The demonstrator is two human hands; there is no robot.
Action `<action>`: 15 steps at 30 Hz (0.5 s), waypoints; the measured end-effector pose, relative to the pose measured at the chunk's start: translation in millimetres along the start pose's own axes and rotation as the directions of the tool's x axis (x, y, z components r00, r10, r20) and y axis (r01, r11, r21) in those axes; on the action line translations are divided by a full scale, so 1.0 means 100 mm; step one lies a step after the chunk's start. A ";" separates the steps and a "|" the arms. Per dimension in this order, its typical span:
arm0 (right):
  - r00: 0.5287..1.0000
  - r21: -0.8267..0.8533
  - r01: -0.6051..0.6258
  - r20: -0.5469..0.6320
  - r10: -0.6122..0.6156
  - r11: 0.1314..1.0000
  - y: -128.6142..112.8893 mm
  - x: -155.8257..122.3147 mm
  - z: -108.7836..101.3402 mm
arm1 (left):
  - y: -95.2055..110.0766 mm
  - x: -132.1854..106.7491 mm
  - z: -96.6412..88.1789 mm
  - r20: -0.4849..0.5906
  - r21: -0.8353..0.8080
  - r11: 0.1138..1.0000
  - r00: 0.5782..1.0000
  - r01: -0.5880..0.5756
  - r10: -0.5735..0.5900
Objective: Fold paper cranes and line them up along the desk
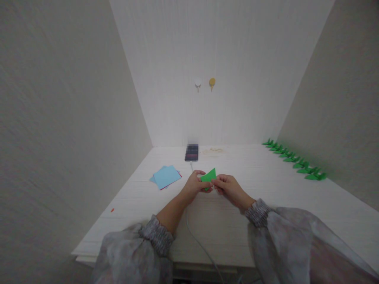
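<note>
A folded green paper [209,176], triangular, is held just above the white table [266,221] at its middle. My left hand [196,184] pinches the paper's left side with closed fingers. My right hand [229,188] pinches its lower right edge, fingers closed too. Both hands meet at the paper, close together. Grey patterned sleeves cover my forearms.
A stack of light blue and pink paper sheets [166,176] lies left of my hands. A phone [192,152] lies at the back with a white cable [195,232] running toward me. Several folded green paper figures [296,159] line the right wall. Two hooks [205,83] hang on the back wall.
</note>
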State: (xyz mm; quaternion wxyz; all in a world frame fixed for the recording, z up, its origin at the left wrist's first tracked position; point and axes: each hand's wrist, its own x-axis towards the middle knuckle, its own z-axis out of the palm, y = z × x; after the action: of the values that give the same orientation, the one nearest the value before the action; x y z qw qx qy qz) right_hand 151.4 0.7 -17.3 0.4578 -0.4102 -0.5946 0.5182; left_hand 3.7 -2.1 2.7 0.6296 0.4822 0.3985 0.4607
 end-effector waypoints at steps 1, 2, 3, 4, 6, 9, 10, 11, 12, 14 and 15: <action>1.000 0.014 -0.004 -0.012 0.005 1.000 0.00 0.00 0.00 | 0.00 0.00 0.00 0.007 0.005 1.000 1.000 -0.002 0.002; 1.000 0.029 -0.011 -0.025 0.011 1.000 -0.01 0.00 0.01 | 0.00 0.00 0.01 0.014 0.005 1.000 1.000 -0.004 0.004; 0.999 0.044 -0.017 -0.039 0.019 0.999 -0.01 -0.01 0.02 | 0.00 0.00 0.01 0.021 0.003 1.000 1.000 -0.005 0.005; 0.998 0.055 -0.023 -0.052 0.026 0.998 -0.03 -0.01 0.03 | 0.00 0.00 0.01 0.024 -0.002 1.000 1.000 -0.006 0.007; 0.996 0.072 -0.031 -0.076 0.036 0.997 -0.06 -0.02 0.03 | 0.01 0.00 0.01 0.036 -0.015 1.000 0.999 -0.003 0.003; 0.989 0.086 -0.012 -0.145 0.025 0.996 -0.11 -0.01 -0.02 | 0.01 -0.02 -0.02 0.056 -0.012 1.000 0.998 0.015 -0.014; 0.983 0.090 0.006 -0.185 0.011 0.996 -0.12 -0.01 -0.04 | 0.00 -0.02 -0.03 0.057 -0.013 1.000 0.998 0.018 -0.017; 0.974 0.086 0.024 -0.226 -0.003 0.996 -0.13 0.00 -0.07 | 0.00 -0.02 -0.05 0.055 -0.016 1.000 0.998 0.016 -0.015; 0.965 0.085 0.045 -0.261 -0.022 0.995 -0.14 0.00 -0.09 | 0.00 -0.03 -0.06 0.047 -0.024 1.000 0.999 0.008 -0.007; 0.959 0.083 0.058 -0.281 -0.033 0.995 -0.16 0.00 -0.11 | -0.01 -0.03 -0.08 0.032 -0.046 0.999 0.999 -0.017 0.019; 0.960 0.087 0.059 -0.278 -0.033 0.994 -0.17 0.00 -0.10 | -0.01 -0.03 -0.08 0.029 -0.055 0.998 0.999 -0.026 0.027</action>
State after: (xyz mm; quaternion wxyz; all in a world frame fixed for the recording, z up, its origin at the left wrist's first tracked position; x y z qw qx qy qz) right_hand 161.0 0.5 -0.3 0.5671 -0.4423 -0.5091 0.4728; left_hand -4.5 -3.2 0.5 0.6422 0.4769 0.3699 0.4725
